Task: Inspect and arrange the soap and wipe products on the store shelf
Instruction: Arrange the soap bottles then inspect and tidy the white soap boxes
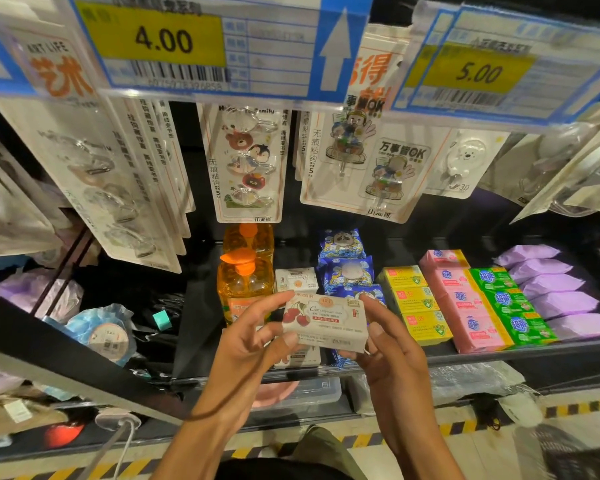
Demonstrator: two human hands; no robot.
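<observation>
A white cherry-printed soap box (326,323) is lifted in front of the dark shelf (499,355). My left hand (253,341) grips its left end, thumb on the front edge. My right hand (388,344) grips its right end from beneath. Behind it on the shelf sit a matching white soap box (296,279) and another partly hidden below the held one. Blue wipe packs (347,268) line up to the right of those.
Two orange pump bottles (245,271) stand at the shelf's left. Yellow (418,303), pink (461,299) and green soap boxes (513,306) and purple packs (555,289) fill the right. Hook cards (246,164) and price tags (201,43) hang above. Loose items lie on the left shelf.
</observation>
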